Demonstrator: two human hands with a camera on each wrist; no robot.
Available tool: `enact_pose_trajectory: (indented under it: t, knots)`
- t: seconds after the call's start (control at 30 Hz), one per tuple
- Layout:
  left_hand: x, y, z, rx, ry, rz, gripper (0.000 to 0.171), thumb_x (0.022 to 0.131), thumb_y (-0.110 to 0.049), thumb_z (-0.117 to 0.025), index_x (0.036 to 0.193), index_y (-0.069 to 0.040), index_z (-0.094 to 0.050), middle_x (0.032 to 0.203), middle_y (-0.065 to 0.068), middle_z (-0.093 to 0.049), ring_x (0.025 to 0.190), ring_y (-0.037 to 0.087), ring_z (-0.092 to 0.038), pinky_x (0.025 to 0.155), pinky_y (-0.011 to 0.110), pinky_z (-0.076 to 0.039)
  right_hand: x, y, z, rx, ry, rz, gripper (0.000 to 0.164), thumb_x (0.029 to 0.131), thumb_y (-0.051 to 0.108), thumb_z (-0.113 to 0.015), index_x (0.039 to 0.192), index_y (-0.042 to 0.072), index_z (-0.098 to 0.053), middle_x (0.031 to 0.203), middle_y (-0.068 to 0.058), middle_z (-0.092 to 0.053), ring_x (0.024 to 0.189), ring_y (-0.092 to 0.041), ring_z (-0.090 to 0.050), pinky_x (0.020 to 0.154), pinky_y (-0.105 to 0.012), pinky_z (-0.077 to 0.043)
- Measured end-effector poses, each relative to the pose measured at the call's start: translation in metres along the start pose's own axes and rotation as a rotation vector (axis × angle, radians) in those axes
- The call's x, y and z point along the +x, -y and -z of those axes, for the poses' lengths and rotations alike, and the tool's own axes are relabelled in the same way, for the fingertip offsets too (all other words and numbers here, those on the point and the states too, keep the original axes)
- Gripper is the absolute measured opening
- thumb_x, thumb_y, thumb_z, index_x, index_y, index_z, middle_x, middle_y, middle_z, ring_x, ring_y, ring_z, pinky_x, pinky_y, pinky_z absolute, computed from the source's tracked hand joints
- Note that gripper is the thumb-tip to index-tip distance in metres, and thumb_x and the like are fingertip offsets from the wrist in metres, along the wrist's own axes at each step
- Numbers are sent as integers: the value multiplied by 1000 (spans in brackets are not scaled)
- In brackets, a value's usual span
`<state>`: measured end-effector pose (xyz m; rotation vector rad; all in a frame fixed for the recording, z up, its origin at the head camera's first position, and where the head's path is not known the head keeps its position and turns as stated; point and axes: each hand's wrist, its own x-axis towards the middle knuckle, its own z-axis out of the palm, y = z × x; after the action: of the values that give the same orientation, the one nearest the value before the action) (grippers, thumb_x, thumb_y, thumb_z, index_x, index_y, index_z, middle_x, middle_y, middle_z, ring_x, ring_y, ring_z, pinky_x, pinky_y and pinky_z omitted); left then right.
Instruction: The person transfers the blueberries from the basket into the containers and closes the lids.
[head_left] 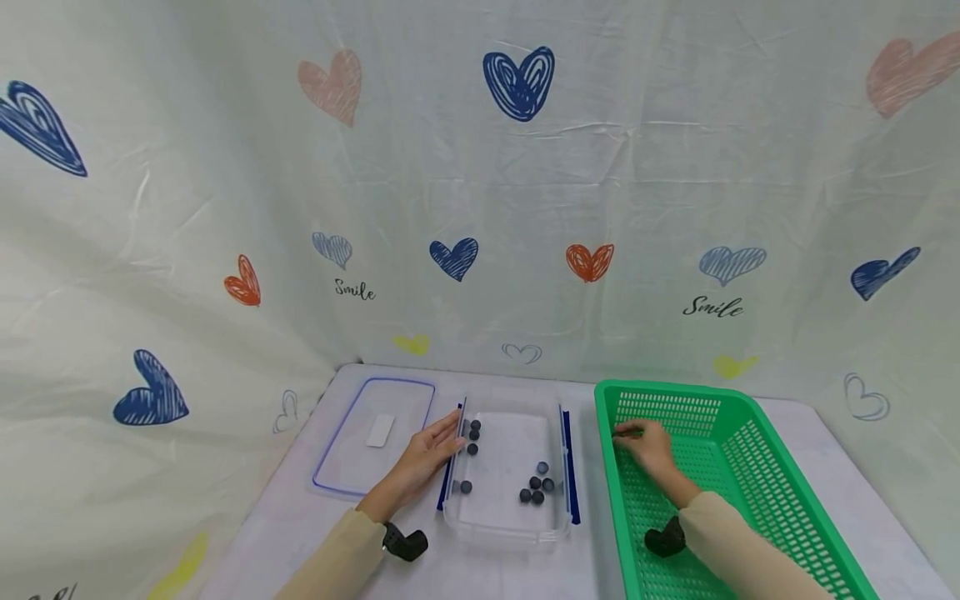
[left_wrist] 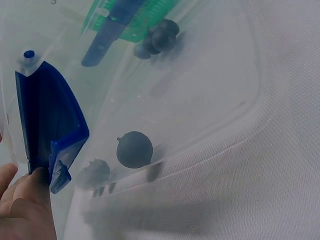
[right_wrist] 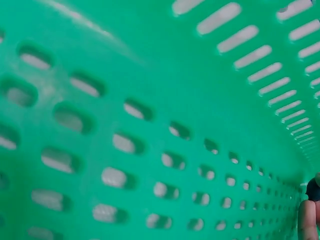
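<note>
In the head view, my left hand point(head_left: 422, 460) rests with extended fingers against the left side of a clear plastic container point(head_left: 506, 532). The left wrist view shows its fingers touching the blue side latch point(left_wrist: 52, 120). Inside the container lie several dark blueberries point(head_left: 535, 482), some along the left wall and a cluster at the right. My right hand point(head_left: 651, 450) is inside the green basket point(head_left: 772, 467), close to its left wall. At the edge of the right wrist view, its fingertips pinch a dark blueberry point(right_wrist: 313, 189), partly cut off by the frame.
A clear lid with a blue rim point(head_left: 337, 492) lies on the table left of the container, bearing a white rectangle point(head_left: 380, 430). The tall basket walls surround the right hand. Behind the white table point(head_left: 540, 575) hangs a curtain point(head_left: 645, 192) printed with hearts.
</note>
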<state>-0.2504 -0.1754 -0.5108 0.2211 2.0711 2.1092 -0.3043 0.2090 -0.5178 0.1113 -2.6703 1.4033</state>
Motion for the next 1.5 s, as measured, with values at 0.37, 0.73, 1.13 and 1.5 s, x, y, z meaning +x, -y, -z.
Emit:
enact_pose_trajectory:
  t: [0.37, 0.73, 1.13, 1.5]
  knots:
    - [1, 1, 0, -41, 13, -9, 62, 90, -16, -60, 143, -5, -30, 149, 11, -23, 136, 24, -22, 103, 23, -29, -3, 8, 17, 22, -11, -59, 20, 79, 5, -69, 94, -8, -67, 91, -19, -65, 84, -29, -62, 67, -35, -54]
    - [-1, 0, 0, -55, 38, -36, 61, 91, -14, -59, 143, -4, -29, 149, 12, -22, 136, 24, -21, 103, 22, -29, -10, 28, 33, 67, 31, -103, 28, 84, 17, -68, 103, -4, -66, 104, -18, -63, 91, -29, -60, 77, -44, -52]
    - [-1, -1, -1, -41, 33, -25, 61, 92, -13, -56, 144, -5, -26, 150, 12, -20, 136, 24, -19, 103, 23, -28, -12, 67, 43, 197, 83, -115, 40, 83, 29, -69, 110, 0, -64, 116, -16, -57, 89, -24, -62, 83, -40, -52]
    - [-1, -1, 1, -36, 46, -34, 61, 91, -15, -58, 144, -6, -28, 150, 11, -22, 136, 24, -21, 104, 24, -29, -9, 94, 36, 234, 105, -106, 39, 81, 28, -71, 108, 1, -65, 120, -15, -54, 92, -28, -61, 83, -42, -51]
